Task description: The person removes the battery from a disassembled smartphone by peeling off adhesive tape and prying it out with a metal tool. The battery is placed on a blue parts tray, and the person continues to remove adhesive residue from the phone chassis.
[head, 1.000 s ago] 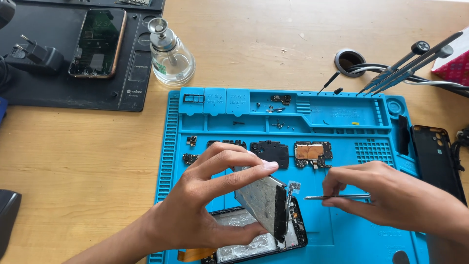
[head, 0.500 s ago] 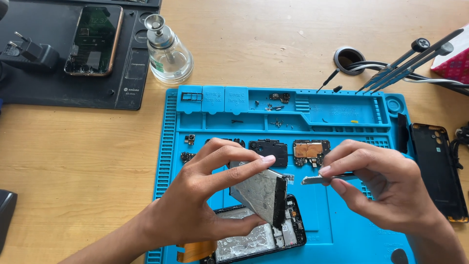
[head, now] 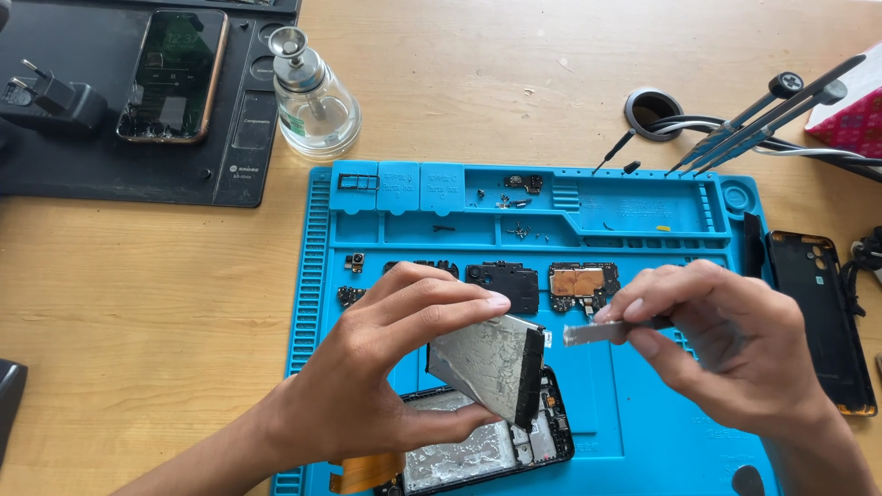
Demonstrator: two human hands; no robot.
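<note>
My left hand point(head: 367, 386) grips a flat grey battery point(head: 487, 363) by its top and bottom edges and holds it tilted above an opened phone body point(head: 478, 450). The phone body lies on the blue work mat point(head: 625, 432) with an orange flex strip at its lower left. My right hand point(head: 726, 349) pinches a thin flat metal tool point(head: 588, 332) between thumb and fingers. The tool's tip points left and stops just short of the battery's right edge.
Small circuit boards point(head: 503, 280) and a copper-covered part point(head: 581, 283) lie on the mat, with screws in its top trays. A phone back cover point(head: 818, 321) lies to the right. A glass dispenser bottle point(head: 312, 96), a cracked phone point(head: 175, 73) on a black mat and a tool stand point(head: 763, 124) sit further back.
My right hand has risen and turned, bringing the metal tool up beside the battery. My left hand has lifted and tilted the battery higher off the phone body.
</note>
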